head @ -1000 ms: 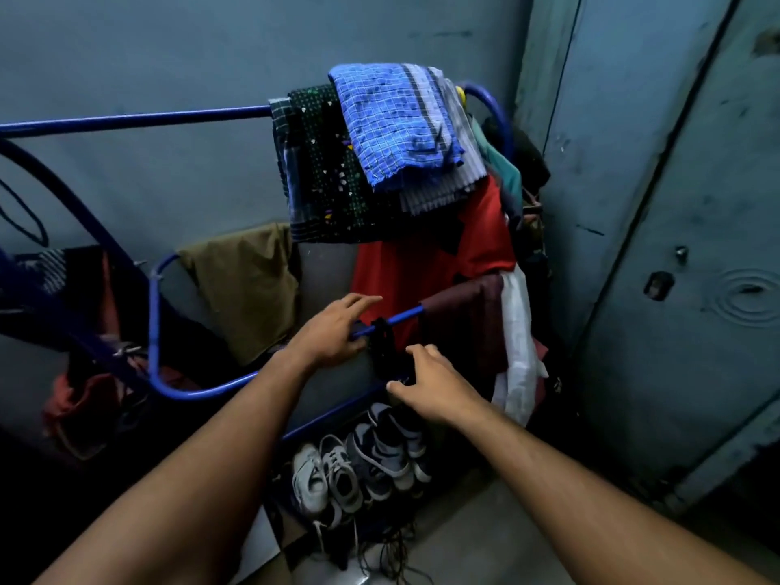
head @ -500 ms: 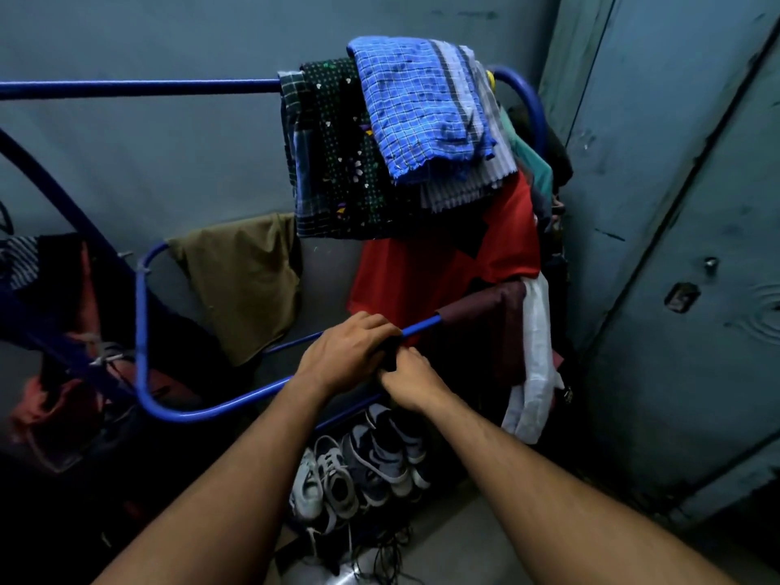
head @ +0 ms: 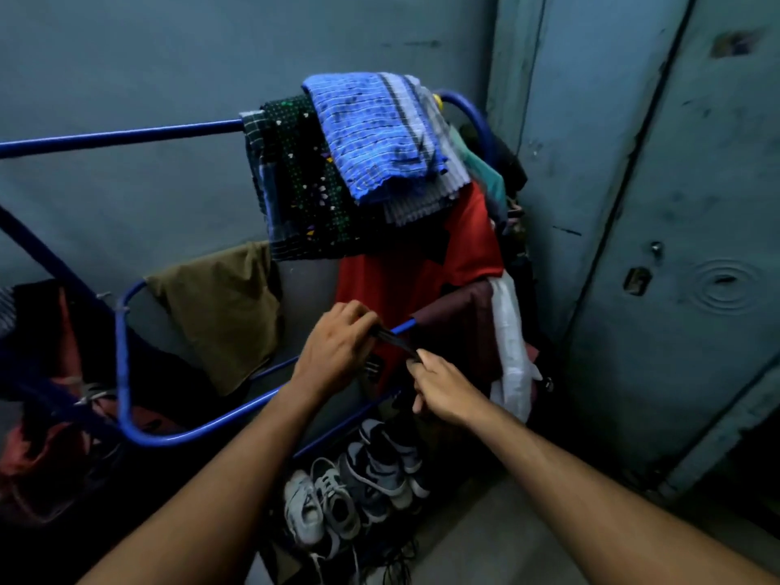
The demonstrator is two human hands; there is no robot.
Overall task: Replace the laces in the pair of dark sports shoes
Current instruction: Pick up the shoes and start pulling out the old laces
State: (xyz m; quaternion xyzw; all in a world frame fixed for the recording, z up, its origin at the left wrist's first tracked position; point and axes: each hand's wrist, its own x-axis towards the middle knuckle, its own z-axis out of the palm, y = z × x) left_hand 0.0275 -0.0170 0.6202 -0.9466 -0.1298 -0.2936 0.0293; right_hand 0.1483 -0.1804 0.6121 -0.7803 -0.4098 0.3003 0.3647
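A bundle of dark laces (head: pixel 394 342) hangs over a blue rail (head: pixel 403 327) of the clothes rack. My left hand (head: pixel 337 350) curls over the rail and grips the laces at their upper end. My right hand (head: pixel 443 388) pinches the same laces lower down and stretches them taut between both hands. The pair of dark sports shoes (head: pixel 384 464) with white soles stands on the floor under the rack, below my hands. Beside them on the left sits a pair of light grey sneakers (head: pixel 323 500).
The blue metal rack (head: pixel 122 361) carries several garments: a blue checked cloth (head: pixel 371 133), a red shirt (head: pixel 422 263), an olive cloth (head: pixel 219 306). A painted metal door (head: pixel 658 247) closes off the right side. Loose dark laces (head: pixel 396 563) lie on the floor.
My hands came together on the rail, then my right hand pulled down and right, drawing the dark laces out taut. The camera view shifted downward.
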